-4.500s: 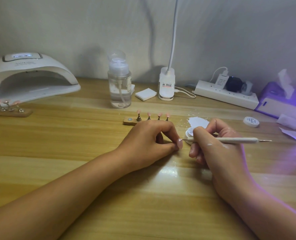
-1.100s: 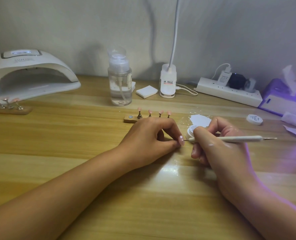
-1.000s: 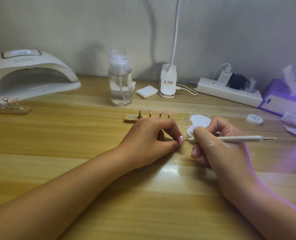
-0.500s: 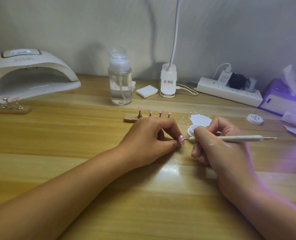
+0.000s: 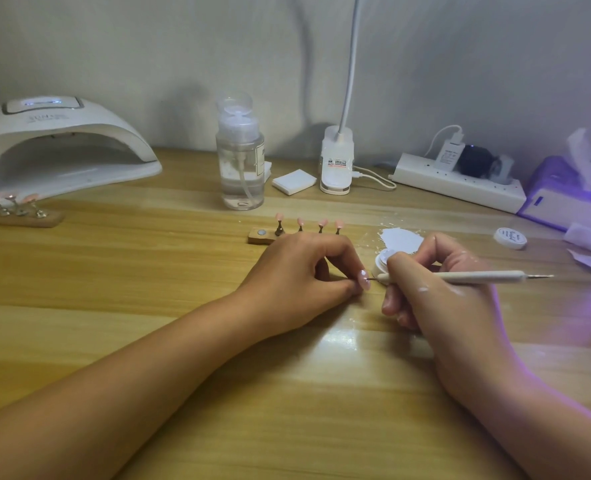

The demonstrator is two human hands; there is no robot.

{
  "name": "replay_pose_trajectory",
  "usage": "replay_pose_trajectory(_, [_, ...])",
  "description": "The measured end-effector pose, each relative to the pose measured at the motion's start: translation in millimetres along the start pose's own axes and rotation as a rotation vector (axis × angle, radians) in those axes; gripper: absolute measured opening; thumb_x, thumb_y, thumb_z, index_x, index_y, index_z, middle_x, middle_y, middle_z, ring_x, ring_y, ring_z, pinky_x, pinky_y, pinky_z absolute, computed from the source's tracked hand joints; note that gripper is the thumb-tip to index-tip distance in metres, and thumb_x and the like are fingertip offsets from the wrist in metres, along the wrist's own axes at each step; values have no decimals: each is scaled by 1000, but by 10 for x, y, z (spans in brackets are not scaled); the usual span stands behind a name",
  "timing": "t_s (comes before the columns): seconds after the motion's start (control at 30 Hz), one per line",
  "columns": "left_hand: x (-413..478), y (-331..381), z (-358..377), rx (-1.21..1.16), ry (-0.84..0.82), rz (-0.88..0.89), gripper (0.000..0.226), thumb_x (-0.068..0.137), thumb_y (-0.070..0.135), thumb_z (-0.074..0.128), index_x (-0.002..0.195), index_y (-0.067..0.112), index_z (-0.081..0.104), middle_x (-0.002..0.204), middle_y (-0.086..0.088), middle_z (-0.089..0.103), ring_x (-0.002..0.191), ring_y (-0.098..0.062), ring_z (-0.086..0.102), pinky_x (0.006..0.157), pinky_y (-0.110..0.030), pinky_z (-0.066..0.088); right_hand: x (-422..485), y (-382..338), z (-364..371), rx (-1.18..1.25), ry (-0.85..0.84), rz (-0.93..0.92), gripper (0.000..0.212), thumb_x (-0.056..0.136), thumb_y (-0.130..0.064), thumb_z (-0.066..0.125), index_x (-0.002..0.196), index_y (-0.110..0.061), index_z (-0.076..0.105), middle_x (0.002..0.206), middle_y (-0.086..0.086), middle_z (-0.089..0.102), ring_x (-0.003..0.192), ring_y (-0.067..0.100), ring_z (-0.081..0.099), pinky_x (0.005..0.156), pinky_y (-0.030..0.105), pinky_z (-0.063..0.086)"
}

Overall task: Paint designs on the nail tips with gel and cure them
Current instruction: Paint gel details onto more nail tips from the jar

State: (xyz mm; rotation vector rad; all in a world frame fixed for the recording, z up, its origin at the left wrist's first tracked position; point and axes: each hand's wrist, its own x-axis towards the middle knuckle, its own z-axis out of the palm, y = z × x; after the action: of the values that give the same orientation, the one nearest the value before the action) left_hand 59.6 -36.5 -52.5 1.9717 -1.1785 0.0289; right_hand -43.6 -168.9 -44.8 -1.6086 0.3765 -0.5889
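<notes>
- Wooden table [image 5: 148, 271], grey wall [image 5: 148, 46] behind; curing lamp [image 5: 62, 140] far left, pump bottle [image 5: 240, 168] centre-back, power strip [image 5: 460, 183] right.
- Left hand [image 5: 297, 275], resting on table: fingers curled, pinching pink nail tip [image 5: 364, 279] at centre.
- Right hand [image 5: 436, 299]: fingers pinching dotting pen [image 5: 477, 277], point meeting nail tip.

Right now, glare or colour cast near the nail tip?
Head view: glare patch on the table just nearer than the nail tip in the left hand; head view, right edge: violet cast over the tissue box; tip and dotting pen in the right hand look sharp.
</notes>
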Motion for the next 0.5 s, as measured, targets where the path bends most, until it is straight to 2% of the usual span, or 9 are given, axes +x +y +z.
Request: replay_pose_trajectory(0.5, [-2,2,-1,-6,-1,-4,11,81,14,77,80,23,72,57,36,54,47,0,47,50,-9,27,-7,-16,5,11,4,2,36,81,-3,60,54,-22,47,46,11,57,36,10,42,37,16,33])
